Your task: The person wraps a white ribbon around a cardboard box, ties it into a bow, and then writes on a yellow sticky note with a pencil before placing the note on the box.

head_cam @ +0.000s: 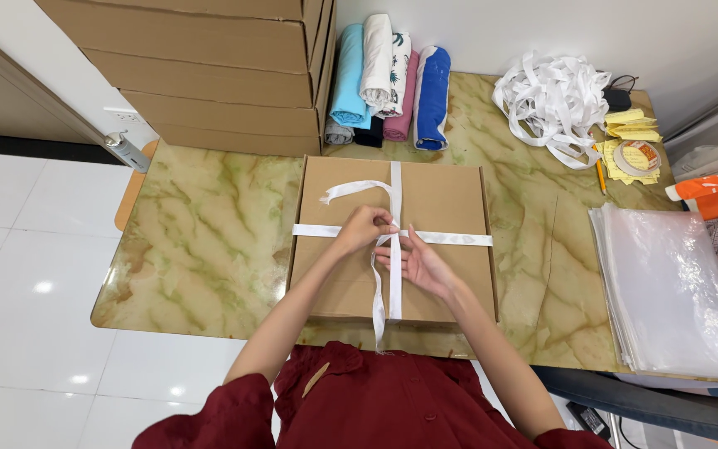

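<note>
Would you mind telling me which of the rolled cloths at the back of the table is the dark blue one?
It is the rightmost rolled cloth, dark blue with a white edge. The others to its left are pink, white patterned and light blue.

Single head cam, looking steeply down from above the person's chest, facing forward across the marble-pattern table (209,249) toward the wall. Close range: forearms enter from the bottom edge, the flat cardboard box (442,199) sits mid-frame. Far edge catches stacked cartons (209,75), left side shows white floor tiles (18,249). No second view, so no overlap.
</note>
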